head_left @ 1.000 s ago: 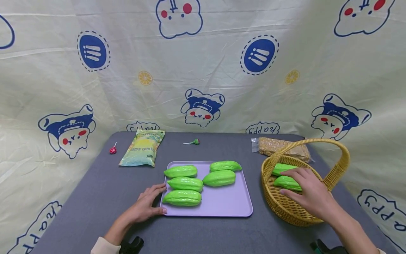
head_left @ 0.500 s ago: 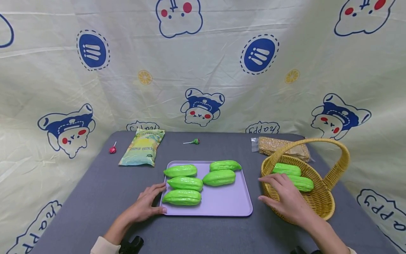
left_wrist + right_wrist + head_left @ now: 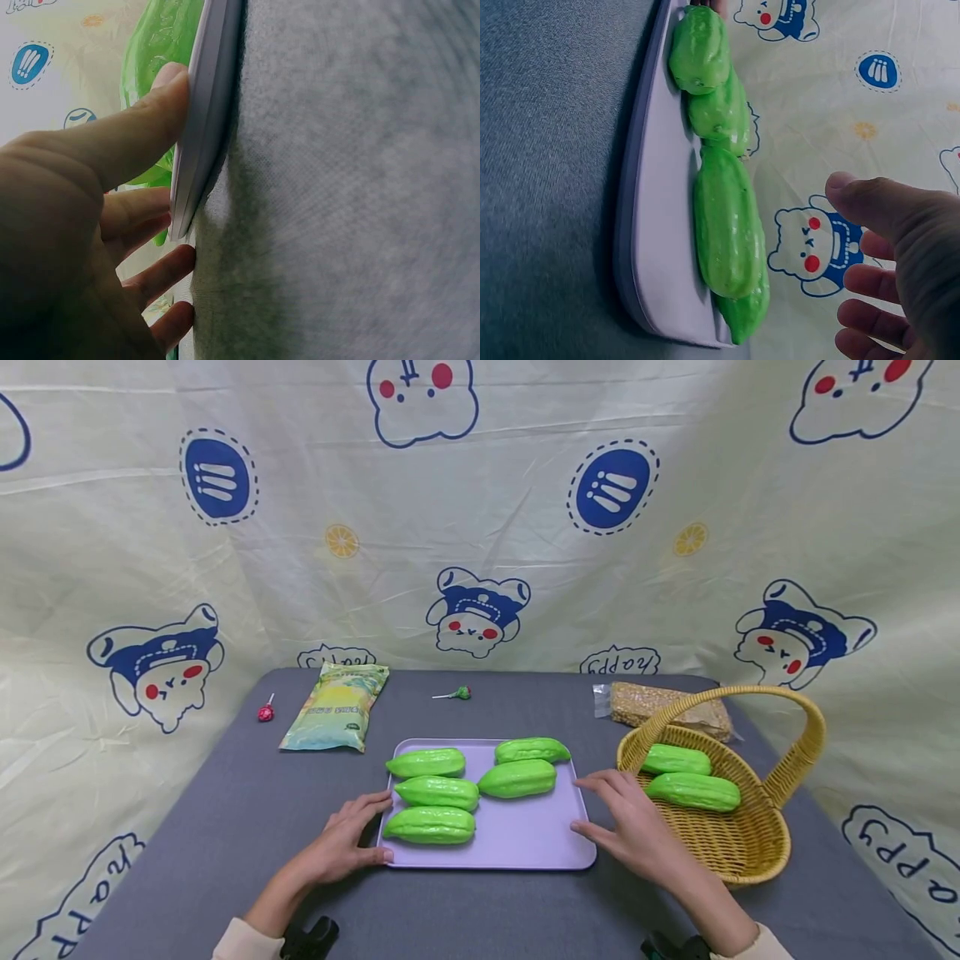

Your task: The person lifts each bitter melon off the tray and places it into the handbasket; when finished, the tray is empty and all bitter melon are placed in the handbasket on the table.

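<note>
A purple tray (image 3: pixel 525 847) carries several glossy green bitter melons (image 3: pixel 429 825), three stacked in a left column and two at the back right. My left hand (image 3: pixel 341 846) rests at the tray's left edge; in the left wrist view its thumb (image 3: pixel 161 112) touches the rim and the fingers stretch along the side. Beyond the tray's right edge hovers my right hand (image 3: pixel 630 822), fingers apart and holding nothing, as the right wrist view also shows. To its right stands a wicker basket (image 3: pixel 738 852) with two more bitter melons (image 3: pixel 693 791) inside.
Behind the basket and its tall arched handle (image 3: pixel 802 756) lies a clear bag of grains (image 3: pixel 660 703). A yellow-green snack bag (image 3: pixel 337 710), a red lollipop (image 3: pixel 266 712) and a green lollipop (image 3: pixel 461 692) lie at the back. A printed curtain (image 3: pixel 300 510) hangs behind the table.
My right hand has moved left out of the basket to beside the tray's right edge, uncovering the two bitter melons in the basket. The left hand stays in place.
</note>
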Demonstrator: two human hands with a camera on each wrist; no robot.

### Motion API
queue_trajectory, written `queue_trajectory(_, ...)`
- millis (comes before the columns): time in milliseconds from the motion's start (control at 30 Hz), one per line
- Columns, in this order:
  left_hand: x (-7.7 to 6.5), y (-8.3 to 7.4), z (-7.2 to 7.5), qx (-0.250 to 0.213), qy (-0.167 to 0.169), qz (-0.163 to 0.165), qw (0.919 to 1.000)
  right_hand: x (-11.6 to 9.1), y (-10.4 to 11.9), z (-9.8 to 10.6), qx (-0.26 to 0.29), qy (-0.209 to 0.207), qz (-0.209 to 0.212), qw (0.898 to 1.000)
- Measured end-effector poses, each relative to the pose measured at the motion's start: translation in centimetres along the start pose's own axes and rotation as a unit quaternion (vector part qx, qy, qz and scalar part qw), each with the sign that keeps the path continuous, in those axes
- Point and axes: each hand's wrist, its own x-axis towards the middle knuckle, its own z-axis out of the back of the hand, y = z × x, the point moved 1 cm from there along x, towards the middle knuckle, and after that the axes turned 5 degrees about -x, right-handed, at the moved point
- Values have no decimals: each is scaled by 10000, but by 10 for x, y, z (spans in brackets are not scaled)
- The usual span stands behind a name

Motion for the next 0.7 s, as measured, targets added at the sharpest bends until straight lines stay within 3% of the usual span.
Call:
queue_trajectory(333,-1,-1,0,-42,-5,21,10000,11,3,-17,79,-162,127,9998)
queue_trajectory(700,-2,-2,1,22,-52,-117,9999,22,3,-32,81,231,-142,9996)
